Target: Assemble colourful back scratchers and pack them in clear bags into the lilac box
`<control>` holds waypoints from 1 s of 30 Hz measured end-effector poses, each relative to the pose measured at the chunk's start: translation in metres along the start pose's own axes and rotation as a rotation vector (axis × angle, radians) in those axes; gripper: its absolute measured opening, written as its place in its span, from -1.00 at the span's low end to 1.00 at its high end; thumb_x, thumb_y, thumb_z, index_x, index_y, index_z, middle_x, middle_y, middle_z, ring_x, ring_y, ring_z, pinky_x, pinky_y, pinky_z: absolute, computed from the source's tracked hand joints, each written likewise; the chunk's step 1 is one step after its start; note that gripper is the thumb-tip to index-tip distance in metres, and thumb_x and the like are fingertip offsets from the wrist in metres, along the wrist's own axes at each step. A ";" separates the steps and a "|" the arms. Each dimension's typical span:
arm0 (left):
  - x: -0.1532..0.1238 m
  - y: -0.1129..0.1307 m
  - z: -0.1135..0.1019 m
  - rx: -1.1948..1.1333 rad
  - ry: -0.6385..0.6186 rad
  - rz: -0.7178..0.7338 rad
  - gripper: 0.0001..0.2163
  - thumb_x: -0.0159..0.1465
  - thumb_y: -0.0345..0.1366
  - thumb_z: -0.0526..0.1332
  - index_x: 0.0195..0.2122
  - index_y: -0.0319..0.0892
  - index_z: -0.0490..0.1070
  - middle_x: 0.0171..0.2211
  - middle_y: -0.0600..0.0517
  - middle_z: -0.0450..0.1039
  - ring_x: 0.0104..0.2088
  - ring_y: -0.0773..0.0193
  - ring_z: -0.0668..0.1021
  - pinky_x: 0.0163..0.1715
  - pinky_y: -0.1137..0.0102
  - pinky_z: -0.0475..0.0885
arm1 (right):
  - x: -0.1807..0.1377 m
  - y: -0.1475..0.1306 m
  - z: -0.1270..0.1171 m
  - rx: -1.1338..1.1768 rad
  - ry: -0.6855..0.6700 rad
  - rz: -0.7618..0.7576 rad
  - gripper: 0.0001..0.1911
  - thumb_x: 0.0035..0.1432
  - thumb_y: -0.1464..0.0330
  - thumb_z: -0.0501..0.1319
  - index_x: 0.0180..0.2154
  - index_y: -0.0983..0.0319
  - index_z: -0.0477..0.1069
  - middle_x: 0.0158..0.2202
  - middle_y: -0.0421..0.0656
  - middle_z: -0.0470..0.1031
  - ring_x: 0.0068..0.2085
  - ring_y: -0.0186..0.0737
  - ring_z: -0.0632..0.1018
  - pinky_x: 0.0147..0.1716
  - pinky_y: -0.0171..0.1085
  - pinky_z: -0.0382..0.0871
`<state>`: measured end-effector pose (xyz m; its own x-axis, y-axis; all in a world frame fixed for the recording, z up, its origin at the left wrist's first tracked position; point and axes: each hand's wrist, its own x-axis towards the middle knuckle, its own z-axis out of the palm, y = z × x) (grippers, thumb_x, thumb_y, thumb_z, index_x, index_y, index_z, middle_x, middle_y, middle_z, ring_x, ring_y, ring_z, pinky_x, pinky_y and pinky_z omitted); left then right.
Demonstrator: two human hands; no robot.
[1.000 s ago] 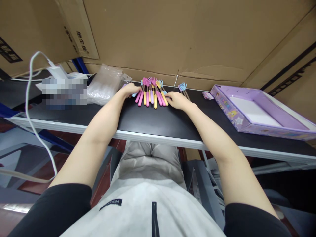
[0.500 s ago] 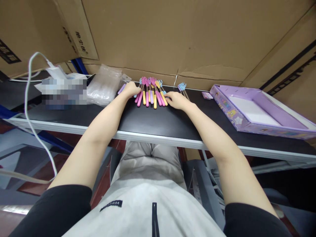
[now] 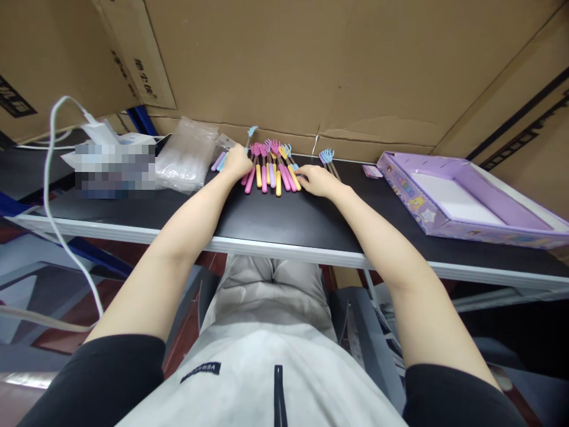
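Note:
My left hand [image 3: 237,161] is closed round a blue back scratcher [image 3: 252,130], whose claw head sticks up above my fingers; its grip is mostly hidden. Beside it, a spread of back scratchers with pink, yellow and purple handles [image 3: 272,175] lies on the black table, claw heads toward the cardboard. My right hand [image 3: 313,179] rests at the right edge of this spread, fingers apart and touching the outer handles. Farther right lie several blue-headed back scratchers [image 3: 328,156]. Left of my left hand, purple and blue handles [image 3: 219,161] show near a clear bag.
A stack of clear plastic bags [image 3: 186,157] lies at the left, near a white charger and cable [image 3: 100,129]. At the right stands an open purple printed box [image 3: 433,222], with a small pink card [image 3: 372,171] beside it. Cardboard [image 3: 338,71] walls the back.
My left hand has shifted slightly right and raised a blue back scratcher from the spread. A blue handle now shows beside the purple one at left. My right hand has stayed put.

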<state>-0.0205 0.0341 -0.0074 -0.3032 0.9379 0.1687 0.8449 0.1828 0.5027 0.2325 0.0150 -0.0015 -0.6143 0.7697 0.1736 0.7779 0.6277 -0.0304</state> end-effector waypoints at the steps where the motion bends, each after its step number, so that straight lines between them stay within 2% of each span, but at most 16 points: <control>1: 0.000 0.001 0.001 0.019 0.025 0.012 -0.51 0.23 -0.50 0.18 0.21 -0.45 0.45 0.20 -0.50 0.53 0.25 -0.25 0.56 0.18 0.16 0.46 | 0.000 0.000 0.000 0.002 0.000 0.001 -0.56 0.43 0.48 0.07 0.18 0.35 0.60 0.22 0.11 0.59 0.23 0.07 0.61 0.23 -0.11 0.43; 6: -0.005 0.006 0.000 0.026 -0.013 0.031 -0.60 0.38 -0.37 0.11 0.19 -0.36 0.48 0.22 -0.43 0.53 0.26 -0.21 0.56 0.17 0.21 0.45 | 0.000 0.001 0.000 0.007 0.004 -0.003 -0.56 0.43 0.48 0.07 0.18 0.35 0.59 0.22 0.11 0.58 0.23 0.07 0.61 0.23 -0.11 0.43; 12: -0.006 0.006 -0.003 0.034 -0.014 0.035 -0.59 0.43 -0.35 0.06 0.21 -0.40 0.50 0.26 -0.43 0.50 0.31 -0.19 0.52 0.20 0.24 0.42 | 0.000 0.000 0.000 0.009 0.003 0.002 -0.56 0.43 0.48 0.07 0.18 0.36 0.60 0.22 0.11 0.58 0.24 0.09 0.60 0.24 -0.10 0.43; 20: -0.003 0.001 -0.004 -0.050 -0.049 0.039 -0.64 0.42 -0.33 0.07 0.03 -0.38 0.59 0.11 -0.36 0.62 0.13 -0.05 0.64 0.06 0.36 0.46 | 0.002 0.001 0.004 0.038 0.047 -0.011 -0.51 0.40 0.51 0.07 0.25 0.34 0.55 0.21 0.10 0.59 0.22 0.06 0.61 0.24 -0.09 0.44; 25: -0.003 0.002 -0.005 0.005 -0.022 0.059 -0.63 0.43 -0.30 0.06 0.10 -0.33 0.55 0.17 -0.36 0.57 0.21 -0.10 0.58 0.14 0.31 0.42 | 0.000 -0.001 0.002 0.027 0.030 -0.009 -0.53 0.41 0.49 0.07 0.22 0.34 0.57 0.24 0.10 0.57 0.25 0.07 0.59 0.26 -0.08 0.43; 28: -0.007 0.005 -0.006 0.060 0.013 0.132 -0.64 0.46 -0.22 0.06 0.12 -0.27 0.52 0.19 -0.34 0.55 0.23 -0.15 0.54 0.19 0.24 0.39 | 0.000 0.000 0.002 0.027 0.044 -0.011 -0.54 0.42 0.48 0.06 0.21 0.36 0.56 0.24 0.14 0.56 0.25 0.12 0.58 0.26 -0.01 0.44; 30: -0.010 0.007 -0.008 0.086 0.019 0.205 -0.65 0.46 -0.16 0.07 0.05 -0.23 0.53 0.12 -0.31 0.58 0.19 -0.14 0.54 0.19 0.22 0.38 | 0.001 0.001 0.002 0.028 0.075 -0.004 -0.52 0.42 0.47 0.06 0.24 0.38 0.53 0.26 0.16 0.54 0.28 0.13 0.57 0.28 0.00 0.43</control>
<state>-0.0146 0.0234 0.0010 -0.1288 0.9523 0.2765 0.9242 0.0141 0.3817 0.2326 0.0168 -0.0037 -0.6051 0.7569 0.2468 0.7708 0.6346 -0.0566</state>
